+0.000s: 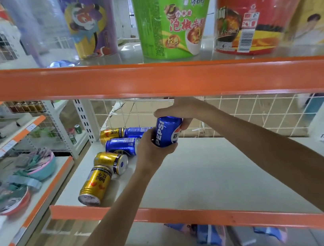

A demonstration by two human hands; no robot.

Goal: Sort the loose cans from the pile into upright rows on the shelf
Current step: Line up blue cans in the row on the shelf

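A blue Pepsi can (167, 131) is held nearly upright above the white shelf (216, 175). My left hand (153, 153) grips its lower end from below. My right hand (184, 109) curls over its top. To the left lies the pile of loose cans on their sides: a gold can (95, 185) nearest the front edge, another gold can (111, 162) behind it, a blue can (121, 146), and at the back a gold can (111, 134) beside a second blue can (137, 131).
An orange shelf edge (151, 80) runs just above my hands, with large noodle bowls (171, 17) on top. A white wire grid (259, 113) backs the shelf. An orange lip (190, 214) fronts it. A neighbouring rack at left holds bowls (40, 167) of small goods.
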